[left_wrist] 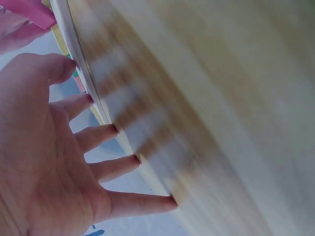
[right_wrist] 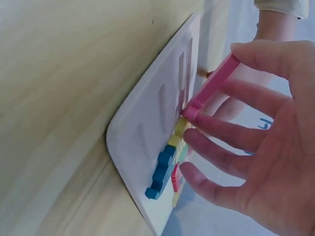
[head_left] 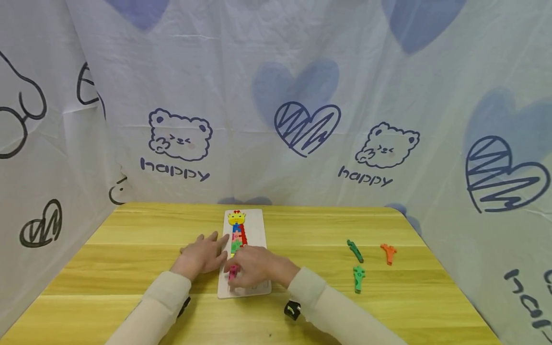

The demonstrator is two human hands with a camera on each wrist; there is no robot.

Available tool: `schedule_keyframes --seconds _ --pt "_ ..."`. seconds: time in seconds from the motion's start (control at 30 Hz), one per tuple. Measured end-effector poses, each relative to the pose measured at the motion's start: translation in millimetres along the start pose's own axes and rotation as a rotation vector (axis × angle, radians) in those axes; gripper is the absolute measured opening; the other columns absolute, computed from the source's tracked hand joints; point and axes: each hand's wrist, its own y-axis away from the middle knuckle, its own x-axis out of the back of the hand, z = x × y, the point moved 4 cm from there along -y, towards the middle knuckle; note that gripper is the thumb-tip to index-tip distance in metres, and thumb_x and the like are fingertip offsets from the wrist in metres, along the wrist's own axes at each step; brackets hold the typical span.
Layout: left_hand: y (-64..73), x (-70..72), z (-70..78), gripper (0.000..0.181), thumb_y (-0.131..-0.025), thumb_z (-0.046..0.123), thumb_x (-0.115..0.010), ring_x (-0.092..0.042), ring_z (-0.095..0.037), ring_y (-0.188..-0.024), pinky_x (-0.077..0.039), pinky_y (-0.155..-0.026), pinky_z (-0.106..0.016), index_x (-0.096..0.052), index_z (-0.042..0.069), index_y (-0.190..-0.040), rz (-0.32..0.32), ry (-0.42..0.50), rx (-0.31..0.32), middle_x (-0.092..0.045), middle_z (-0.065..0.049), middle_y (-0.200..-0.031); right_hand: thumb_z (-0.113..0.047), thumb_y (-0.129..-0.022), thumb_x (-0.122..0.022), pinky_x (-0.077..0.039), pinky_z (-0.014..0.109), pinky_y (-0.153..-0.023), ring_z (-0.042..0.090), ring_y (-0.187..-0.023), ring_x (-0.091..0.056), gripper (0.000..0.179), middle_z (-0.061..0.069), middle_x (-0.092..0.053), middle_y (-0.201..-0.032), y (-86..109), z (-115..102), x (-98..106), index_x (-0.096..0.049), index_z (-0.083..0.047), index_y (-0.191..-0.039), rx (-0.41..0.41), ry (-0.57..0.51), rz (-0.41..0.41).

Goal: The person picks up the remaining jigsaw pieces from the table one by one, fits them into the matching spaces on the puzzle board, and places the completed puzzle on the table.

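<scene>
A white puzzle board (head_left: pixel 254 225) lies on the table, with a giraffe of coloured pieces in it: a yellow head (head_left: pixel 236 219) at the far end and a neck of blue, pink, green and red pieces below. Over the near part of the board, my right hand (head_left: pixel 256 266) pinches a pink puzzle piece (right_wrist: pixel 214 88) between thumb and fingers. The piece is tilted, its lower end at the board beside a yellow piece (right_wrist: pixel 179 130). My left hand (head_left: pixel 202 254) has its fingers spread, fingertips touching down at the board's left side. The right hand partly covers the lower giraffe.
On the table to the right lie a dark green piece (head_left: pixel 355 251), an orange piece (head_left: pixel 389 253) and a light green piece (head_left: pixel 359 279). A printed cloth (head_left: pixel 241 143) hangs behind the table and along both sides. Shallow recesses (right_wrist: pixel 163 105) show in the board.
</scene>
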Motion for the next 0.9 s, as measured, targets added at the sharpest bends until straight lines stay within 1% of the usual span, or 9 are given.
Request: schedule_keyframes --seconds 0.07,0.1,0.17,0.27,0.37,0.57,0.63,0.8,0.9 --pt "0.3 0.1 0.2 0.059 -0.106 0.043 -0.044 -0.035 -0.058 -0.146 -0.039 -0.090 -0.090 -0.039 0.021 -0.160 0.003 0.001 -0.001 -0.036 -0.020 -0.166 -0.036 -0.095 -0.070 -0.043 0.014 -0.070 0.000 -0.082 -0.055 0.029 -0.009 -0.069 -0.098 0.8 0.1 -1.4 -0.077 -0.024 -0.120 0.026 0.012 0.000" --pt "0.3 0.0 0.1 0.059 -0.106 0.043 -0.044 -0.035 -0.058 -0.146 -0.039 -0.090 -0.090 -0.039 0.021 -0.160 0.003 0.001 -0.001 -0.036 -0.020 -0.166 -0.035 -0.094 -0.071 -0.046 0.014 -0.076 0.001 -0.089 -0.057 0.027 -0.008 -0.070 -0.106 1.2 0.2 -2.4 -0.077 -0.024 -0.118 0.035 0.010 0.001" --pt "0.6 -0.2 0.3 0.059 -0.106 0.043 -0.044 -0.035 -0.059 -0.146 -0.039 -0.090 -0.090 -0.039 0.021 -0.160 0.003 0.001 -0.001 -0.036 -0.020 -0.166 -0.033 -0.094 -0.072 -0.047 0.015 -0.086 0.002 -0.099 -0.056 0.024 -0.006 -0.068 -0.118 1.5 0.5 -4.3 -0.078 -0.024 -0.115 0.049 0.004 0.004" --pt "1.0 -0.6 0.5 0.059 -0.106 0.042 -0.044 -0.035 -0.059 -0.146 -0.038 -0.090 -0.090 -0.039 0.021 -0.160 0.001 0.004 -0.001 -0.036 -0.020 -0.166 -0.031 -0.093 -0.074 -0.047 0.015 -0.090 0.005 -0.101 -0.055 0.021 -0.004 -0.066 -0.117 1.2 0.6 -6.2 -0.078 -0.022 -0.111 0.066 -0.004 0.007" --pt "0.8 -0.9 0.8 0.058 -0.106 0.042 -0.045 -0.035 -0.060 -0.146 -0.038 -0.090 -0.090 -0.039 0.021 -0.160 0.001 0.001 -0.002 -0.036 -0.020 -0.166 -0.032 -0.092 -0.075 -0.047 0.016 -0.093 0.005 -0.103 -0.054 0.021 -0.004 -0.065 -0.119 0.9 0.8 -6.6 -0.078 -0.022 -0.110 0.067 -0.015 0.011" --pt "0.1 -1.6 0.0 0.059 -0.106 0.042 -0.044 -0.035 -0.060 -0.146 -0.038 -0.090 -0.090 -0.039 0.021 -0.160 0.001 -0.004 -0.003 -0.036 -0.020 -0.166 -0.034 -0.092 -0.077 -0.049 0.019 -0.099 0.005 -0.107 -0.057 0.023 -0.004 -0.067 -0.122 1.6 0.6 -3.6 -0.079 -0.022 -0.111 0.077 0.000 0.025" --pt "0.3 -1.5 -0.1 0.058 -0.106 0.042 -0.044 -0.036 -0.059 -0.146 -0.039 -0.089 -0.090 -0.039 0.021 -0.160 0.002 -0.007 -0.004 -0.036 -0.020 -0.166 -0.034 -0.092 -0.077 -0.049 0.018 -0.097 0.006 -0.106 -0.058 0.023 -0.004 -0.068 -0.119 1.4 0.5 -2.4 -0.079 -0.022 -0.111 0.082 0.008 0.035" --pt "0.1 -1.3 -0.1 0.058 -0.106 0.042 -0.044 -0.036 -0.060 -0.145 -0.039 -0.090 -0.090 -0.039 0.020 -0.160 0.004 -0.010 -0.005 -0.037 -0.020 -0.166 -0.035 -0.091 -0.078 -0.045 0.015 -0.087 0.008 -0.100 -0.057 0.024 -0.006 -0.068 -0.111 -0.5 0.8 -2.4 -0.079 -0.021 -0.111 0.077 0.011 0.045" --pt "0.2 -0.7 0.3 0.058 -0.106 0.042 -0.044 -0.036 -0.060 -0.145 -0.039 -0.090 -0.090 -0.039 0.020 -0.160 0.003 -0.006 -0.006 -0.036 -0.020 -0.166 -0.035 -0.090 -0.080 -0.045 0.015 -0.087 0.007 -0.099 -0.055 0.025 -0.007 -0.068 -0.110 -1.8 1.5 -3.8 -0.080 -0.022 -0.111 0.054 -0.005 0.036"
